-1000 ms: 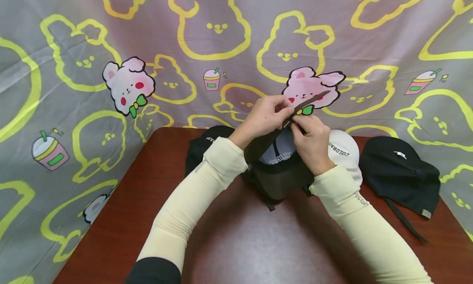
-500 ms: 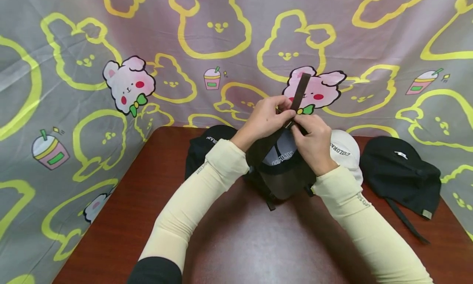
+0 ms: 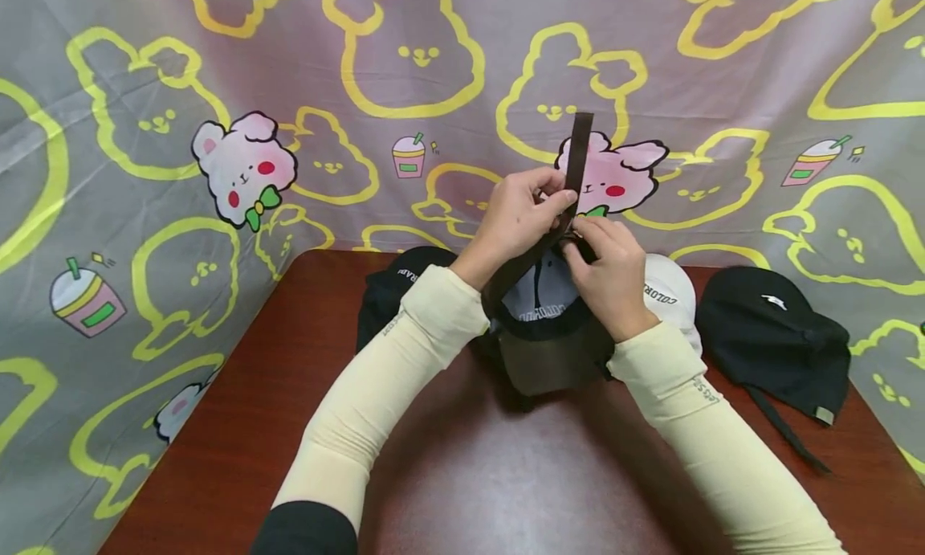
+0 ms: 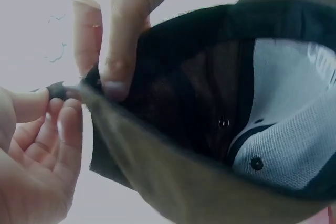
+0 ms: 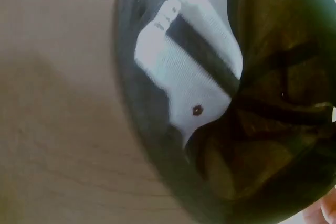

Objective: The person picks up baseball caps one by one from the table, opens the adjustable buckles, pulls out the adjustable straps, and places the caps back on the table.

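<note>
A dark brown cap [image 3: 552,358] is held up over the table, its grey-lined inside [image 3: 531,286] towards me and its brim low. My left hand [image 3: 519,218] pinches the brown strap [image 3: 580,153], whose free end points upward. My right hand [image 3: 610,266] grips the cap's back edge at the other side, next to a small shiny piece that looks like a buckle. In the left wrist view the fingertips of both hands meet at the strap end, near the cap's band [image 4: 215,22]. The right wrist view shows mostly the cap's lining [image 5: 184,72]; the pinch is out of sight there.
On the reddish-brown table [image 3: 289,362] a black cap [image 3: 390,286] lies behind my left arm. A white cap [image 3: 668,294] sits beyond my right hand, and a black cap with a trailing strap [image 3: 773,338] is farther right. A patterned cloth [image 3: 433,81] hangs behind.
The strap's free end has swung from leaning right to standing upright, and more of it now shows above my left hand. My right hand has stayed nearly in place.
</note>
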Demonstrator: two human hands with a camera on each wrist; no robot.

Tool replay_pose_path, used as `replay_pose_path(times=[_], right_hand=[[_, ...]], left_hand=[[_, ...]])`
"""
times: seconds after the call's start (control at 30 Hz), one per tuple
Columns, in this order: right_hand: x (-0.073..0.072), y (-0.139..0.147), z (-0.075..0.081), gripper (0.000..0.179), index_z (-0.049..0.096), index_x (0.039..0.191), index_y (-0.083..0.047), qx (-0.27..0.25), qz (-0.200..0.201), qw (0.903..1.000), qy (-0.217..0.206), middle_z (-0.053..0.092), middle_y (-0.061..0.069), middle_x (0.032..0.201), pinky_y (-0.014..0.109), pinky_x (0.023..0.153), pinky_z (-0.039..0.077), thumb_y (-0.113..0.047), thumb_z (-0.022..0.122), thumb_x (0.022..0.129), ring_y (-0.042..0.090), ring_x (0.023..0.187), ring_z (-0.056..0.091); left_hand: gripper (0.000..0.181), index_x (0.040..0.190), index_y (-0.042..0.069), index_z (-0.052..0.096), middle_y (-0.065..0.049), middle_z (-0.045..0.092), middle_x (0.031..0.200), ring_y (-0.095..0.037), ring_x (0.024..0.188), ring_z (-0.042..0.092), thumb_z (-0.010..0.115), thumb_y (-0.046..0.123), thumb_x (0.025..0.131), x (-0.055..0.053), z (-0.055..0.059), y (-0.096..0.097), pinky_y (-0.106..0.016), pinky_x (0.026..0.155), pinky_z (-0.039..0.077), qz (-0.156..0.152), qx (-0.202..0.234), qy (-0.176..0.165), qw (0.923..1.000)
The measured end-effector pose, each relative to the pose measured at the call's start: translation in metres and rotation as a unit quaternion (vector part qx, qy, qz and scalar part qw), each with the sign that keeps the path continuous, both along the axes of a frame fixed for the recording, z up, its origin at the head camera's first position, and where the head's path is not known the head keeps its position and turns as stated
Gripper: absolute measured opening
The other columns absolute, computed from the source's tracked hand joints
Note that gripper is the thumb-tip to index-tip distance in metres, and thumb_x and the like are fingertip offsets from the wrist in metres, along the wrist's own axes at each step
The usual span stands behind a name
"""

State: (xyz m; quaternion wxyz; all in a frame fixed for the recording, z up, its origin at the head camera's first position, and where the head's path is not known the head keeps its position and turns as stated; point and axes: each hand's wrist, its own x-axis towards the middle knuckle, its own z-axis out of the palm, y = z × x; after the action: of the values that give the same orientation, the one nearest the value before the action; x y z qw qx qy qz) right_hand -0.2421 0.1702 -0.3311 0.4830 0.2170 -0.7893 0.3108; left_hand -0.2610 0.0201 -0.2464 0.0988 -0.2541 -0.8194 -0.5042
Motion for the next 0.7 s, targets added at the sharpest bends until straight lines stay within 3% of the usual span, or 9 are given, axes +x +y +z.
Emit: replay_pose_path(times=[0.1,0.23,0.33,0.43,0.5,0.6,0.7], right_hand=[[-0.002,-0.005,0.000,0.018,0.074,0.104,0.001,-0.018,0.013,0.9998,0.000,0.074,0.019,0.102,0.045,0.086,0.050,-0.006,0.068,0.089,0.037,0.092,0.065],[-0.002,-0.007,-0.002,0.012,0.075,0.096,0.001,-0.030,0.028,0.9989,0.020,0.073,0.019,0.094,0.046,0.080,0.049,-0.002,0.065,0.089,0.037,0.085,0.063],[-0.002,-0.007,-0.004,0.012,0.073,0.088,0.002,-0.033,0.026,0.9987,0.030,0.072,0.019,0.085,0.046,0.072,0.047,-0.003,0.063,0.089,0.037,0.078,0.061],[-0.003,-0.007,-0.005,0.013,0.071,0.082,0.002,-0.036,0.017,0.9987,0.031,0.069,0.019,0.079,0.046,0.069,0.048,-0.004,0.062,0.088,0.035,0.074,0.062],[-0.004,-0.007,-0.005,0.014,0.071,0.079,0.002,-0.037,0.012,0.9988,0.031,0.069,0.018,0.076,0.046,0.068,0.048,-0.005,0.062,0.088,0.034,0.071,0.063],[-0.005,-0.006,-0.002,0.016,0.070,0.077,0.002,-0.029,0.005,0.9992,0.028,0.067,0.017,0.073,0.045,0.063,0.048,-0.006,0.062,0.088,0.032,0.067,0.062],[-0.005,-0.006,0.001,0.018,0.069,0.074,0.002,-0.014,-0.002,0.9996,0.024,0.067,0.017,0.070,0.044,0.059,0.046,-0.007,0.062,0.088,0.032,0.063,0.060]], left_hand=[[0.010,0.095,0.011,0.070,-0.002,0.068,0.080,-0.010,0.068,0.063,0.066,0.020,0.095,0.002,0.003,0.000,-0.020,0.061,0.049,0.002,-0.017,0.006,0.9998],[0.013,0.101,0.012,0.073,-0.002,0.073,0.091,-0.011,0.077,0.066,0.066,0.021,0.095,0.004,0.004,0.000,-0.019,0.066,0.051,0.008,-0.041,0.011,0.9991],[0.023,0.115,0.012,0.069,-0.002,0.073,0.105,-0.011,0.086,0.067,0.065,0.022,0.095,0.007,0.000,0.000,-0.018,0.073,0.052,0.015,-0.057,0.014,0.9982],[0.032,0.125,0.011,0.064,-0.003,0.069,0.117,-0.012,0.094,0.065,0.064,0.023,0.095,0.012,-0.008,-0.003,-0.020,0.082,0.052,0.023,-0.094,0.050,0.9941],[0.034,0.126,0.010,0.063,-0.004,0.067,0.121,-0.014,0.100,0.063,0.064,0.022,0.094,0.016,-0.015,-0.008,-0.023,0.088,0.051,0.023,-0.131,0.085,0.9875],[0.032,0.123,0.010,0.065,-0.003,0.064,0.124,-0.018,0.108,0.059,0.064,0.022,0.094,0.021,-0.025,-0.015,-0.029,0.096,0.049,0.025,-0.193,0.153,0.9688],[0.029,0.121,0.011,0.066,-0.002,0.063,0.126,-0.019,0.112,0.059,0.063,0.020,0.093,0.021,-0.032,-0.017,-0.030,0.101,0.048,0.032,-0.227,0.203,0.9519]])
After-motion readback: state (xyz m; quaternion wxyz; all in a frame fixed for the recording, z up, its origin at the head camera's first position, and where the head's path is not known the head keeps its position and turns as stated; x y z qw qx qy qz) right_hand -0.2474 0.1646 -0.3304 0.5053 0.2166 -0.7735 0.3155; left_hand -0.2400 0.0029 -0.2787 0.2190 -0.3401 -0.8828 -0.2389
